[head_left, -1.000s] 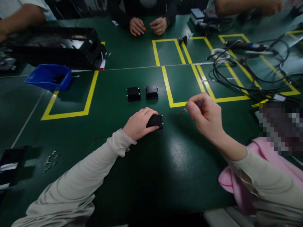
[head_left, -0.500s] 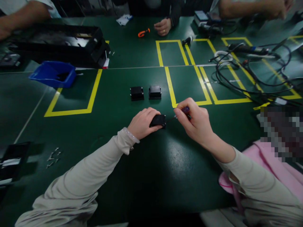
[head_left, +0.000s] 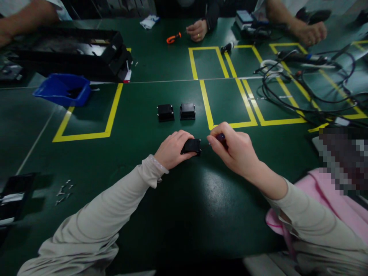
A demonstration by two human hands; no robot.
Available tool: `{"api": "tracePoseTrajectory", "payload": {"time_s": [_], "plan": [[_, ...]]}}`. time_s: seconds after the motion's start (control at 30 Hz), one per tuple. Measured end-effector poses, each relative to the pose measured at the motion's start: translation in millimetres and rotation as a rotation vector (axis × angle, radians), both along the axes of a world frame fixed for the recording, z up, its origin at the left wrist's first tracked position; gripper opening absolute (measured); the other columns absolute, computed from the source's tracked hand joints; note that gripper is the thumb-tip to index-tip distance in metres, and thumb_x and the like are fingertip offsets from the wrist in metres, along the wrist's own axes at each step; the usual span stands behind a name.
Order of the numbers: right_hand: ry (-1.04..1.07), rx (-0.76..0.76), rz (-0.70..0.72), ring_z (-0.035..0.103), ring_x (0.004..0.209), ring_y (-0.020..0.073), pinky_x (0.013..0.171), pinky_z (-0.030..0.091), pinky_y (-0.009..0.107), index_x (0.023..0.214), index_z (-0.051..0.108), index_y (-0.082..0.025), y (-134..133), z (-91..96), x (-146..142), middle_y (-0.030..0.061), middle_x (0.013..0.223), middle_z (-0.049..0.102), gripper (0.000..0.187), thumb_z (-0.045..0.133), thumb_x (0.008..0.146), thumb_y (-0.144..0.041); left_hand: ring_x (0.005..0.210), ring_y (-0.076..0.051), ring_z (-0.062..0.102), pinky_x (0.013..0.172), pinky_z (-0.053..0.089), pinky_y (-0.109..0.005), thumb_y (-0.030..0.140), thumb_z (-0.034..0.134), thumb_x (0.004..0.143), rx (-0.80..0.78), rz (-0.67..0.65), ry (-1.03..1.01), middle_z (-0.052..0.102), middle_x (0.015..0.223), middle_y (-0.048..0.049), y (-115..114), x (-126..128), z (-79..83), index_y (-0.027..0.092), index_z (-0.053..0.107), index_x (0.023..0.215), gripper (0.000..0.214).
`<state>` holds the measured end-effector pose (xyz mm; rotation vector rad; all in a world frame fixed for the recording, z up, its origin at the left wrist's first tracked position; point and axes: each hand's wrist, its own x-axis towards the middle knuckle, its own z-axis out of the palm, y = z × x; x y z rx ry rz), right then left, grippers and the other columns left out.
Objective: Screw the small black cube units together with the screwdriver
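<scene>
A boxy black part [head_left: 192,145] on the glossy green tabletop [head_left: 161,214] is clasped in my left hand [head_left: 174,148] as my right hand [head_left: 237,151] grips a thin-shafted tool [head_left: 220,137] beside it. Beyond, a flared blue bin [head_left: 51,91] holds dark pieces [head_left: 75,92].

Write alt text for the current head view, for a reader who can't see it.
A person's left hand grips a small black block on a green table while the right hand points a thin-shafted tool at its right end. Two similar blocks sit just beyond; loose screws and a blue bin lie to the left.
</scene>
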<state>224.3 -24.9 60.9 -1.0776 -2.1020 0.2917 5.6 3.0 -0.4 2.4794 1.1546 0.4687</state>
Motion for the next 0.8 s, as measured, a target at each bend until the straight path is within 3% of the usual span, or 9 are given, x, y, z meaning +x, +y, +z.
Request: {"api": "tracePoseTrajectory", "payload": {"time_s": [0.2,0.37,0.53,0.7,0.8], "plan": [[-0.170,-0.146,-0.028,0.059,0.056,0.0133,0.054,0.035,0.024,0.093,0.050,-0.021,-3.0,14.4,5.5,-0.0009,0.068,0.059,0.009,0.048,0.097,-0.029,0.103,-0.028,0.062,0.092,0.049,-0.043,0.046,0.066,0.091,0.042,0.000,0.088,0.066,0.114,-0.0097,-1.7,2.2,3.1,0.015,0.056,0.118,0.043],[-0.305,-0.216,-0.030,0.055,0.054,0.0131,0.054,0.033,0.025,0.094,0.051,-0.019,-2.5,27.0,17.2,-0.0005,0.068,0.058,0.006,0.049,0.095,-0.025,0.098,-0.027,0.064,0.086,0.051,-0.041,0.042,0.063,0.093,0.118,0.007,0.180,0.066,0.114,-0.0103,-7.2,10.7,12.7,0.015,0.055,0.117,0.037],[-0.316,-0.195,-0.103,0.053,0.052,0.0140,0.054,0.031,0.026,0.084,0.053,-0.020,0.9,22.5,28.3,-0.0002,0.063,0.057,0.022,0.048,0.098,-0.037,0.104,-0.027,0.061,0.092,0.052,-0.042,0.035,0.063,0.094,0.116,-0.012,0.109,0.064,0.120,-0.0118,-8.9,13.5,10.1,0.014,0.049,0.129,0.043],[-0.272,-0.211,-0.016,0.058,0.059,0.0137,0.058,0.035,0.025,0.100,0.056,-0.017,1.6,19.5,32.3,0.0020,0.075,0.064,0.013,0.047,0.096,-0.026,0.107,-0.027,0.058,0.097,0.050,-0.043,0.032,0.062,0.095,0.057,-0.050,0.026,0.062,0.123,-0.0113,-6.2,12.8,6.6,0.016,0.050,0.130,0.040],[-0.268,-0.190,-0.043,0.056,0.057,0.0135,0.057,0.034,0.025,0.098,0.057,-0.017,1.3,18.0,32.0,0.0013,0.073,0.062,0.015,0.047,0.097,-0.029,0.108,-0.027,0.056,0.097,0.050,-0.044,0.032,0.062,0.095,0.031,-0.051,0.013,0.060,0.125,-0.0118,-4.7,13.8,6.7,0.016,0.051,0.131,0.041]]}}
